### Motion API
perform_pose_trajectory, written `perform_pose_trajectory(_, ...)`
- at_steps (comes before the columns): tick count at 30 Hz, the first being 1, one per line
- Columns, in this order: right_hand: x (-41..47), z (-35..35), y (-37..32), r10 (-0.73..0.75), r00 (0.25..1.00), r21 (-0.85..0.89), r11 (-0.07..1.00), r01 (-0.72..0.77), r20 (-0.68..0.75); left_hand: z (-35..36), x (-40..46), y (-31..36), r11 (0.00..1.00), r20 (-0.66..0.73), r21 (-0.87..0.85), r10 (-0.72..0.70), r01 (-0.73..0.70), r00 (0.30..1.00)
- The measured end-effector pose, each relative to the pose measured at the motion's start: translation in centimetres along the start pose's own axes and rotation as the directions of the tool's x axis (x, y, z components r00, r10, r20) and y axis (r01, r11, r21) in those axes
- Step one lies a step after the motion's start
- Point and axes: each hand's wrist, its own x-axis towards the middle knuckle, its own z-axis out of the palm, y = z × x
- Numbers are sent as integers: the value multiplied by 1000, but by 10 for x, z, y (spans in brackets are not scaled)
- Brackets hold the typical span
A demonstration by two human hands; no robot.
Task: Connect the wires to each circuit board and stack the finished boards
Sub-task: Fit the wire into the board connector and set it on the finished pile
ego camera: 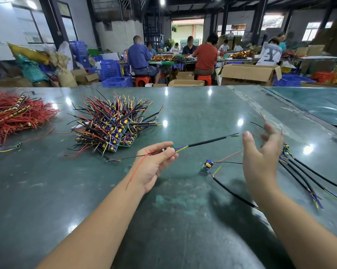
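The left hand (156,162) is pinching a small circuit board (169,148) between thumb and fingers near the middle of the green table (183,220). A black-sleeved cable (206,142) is running out from the board toward 2 o'clock, with its bare blue and yellow ends pointing at the right thumb. A loose red wire (142,164) and a thin black wire (128,157) are trailing off the board's other side, the red one draping over the left wrist.

The right hand (262,152) is hovering at 3 o'clock with its fingers spread and relaxed, gripping nothing; its fingertips are blurred. Thin red and black wire ends (260,121) are showing just beyond the fingers.

A second board (208,165) is lying on the table between the two hands, at 5 o'clock from the held one; its own black cable is snaking under the right forearm. A few more cabled boards (299,169) are lying at 4 o'clock, partly hidden behind the right hand.

The stack of finished boards (113,125) is bristling with wires at 10 o'clock, well apart from the hands. A heap of red wires (14,115) is sitting farther out at 9 o'clock. Seated workers (183,53) and cardboard boxes (249,74) are filling the 12 o'clock background.
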Motion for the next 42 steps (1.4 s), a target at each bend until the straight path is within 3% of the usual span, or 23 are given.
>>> perform_pose_trajectory(2, -6, 0, -6, -367, 927, -147, 915, 375, 79, 1, -1, -1, 999, 32, 53, 2, -4, 999)
perform_pose_trajectory(3, -12, 2, -8, -467, 865, -171, 852, 496, 184, 2, -2, -2, 997, 61, 80, -1, -4, 998)
perform_pose_trajectory(5, -26, 10, -9, -548, 740, -188, 739, 646, 389, 5, -5, -5, 992, 132, 127, -6, -11, 991)
perform_pose_trajectory(7, -39, 17, -7, -546, 662, -232, 655, 720, 513, 8, -8, -7, 990, 193, 140, -7, -20, 981)
perform_pose_trajectory(10, -42, 16, -3, -433, 641, -266, 656, 706, 634, 10, -10, -6, 992, 252, 126, -9, -24, 968)
perform_pose_trajectory(13, -36, 12, -2, -306, 664, -218, 781, 585, 683, 9, -11, -5, 994, 328, 111, -17, -21, 945)
perform_pose_trajectory(16, -30, 9, -3, -294, 687, -164, 839, 518, 665, 8, -10, -2, 995, 376, 94, -6, -32, 927)
perform_pose_trajectory(19, -27, 8, -4, -308, 657, -133, 837, 531, 688, 7, -9, 0, 989, 360, 126, 25, -75, 933)
perform_pose_trajectory(26, -26, 5, -8, -292, 595, -111, 830, 547, 748, 5, -7, 1, 937, 207, 309, 98, -160, 973)
perform_pose_trajectory(33, -28, 4, -11, -267, 572, -86, 853, 515, 775, 6, 1, 7, 985, -64, 37, 171, -169, 983)
perform_pose_trajectory(42, -31, 5, -7, -214, 502, -45, 890, 454, 838, -15, 14, 17, 977, -407, -52, 168, -206, 898)
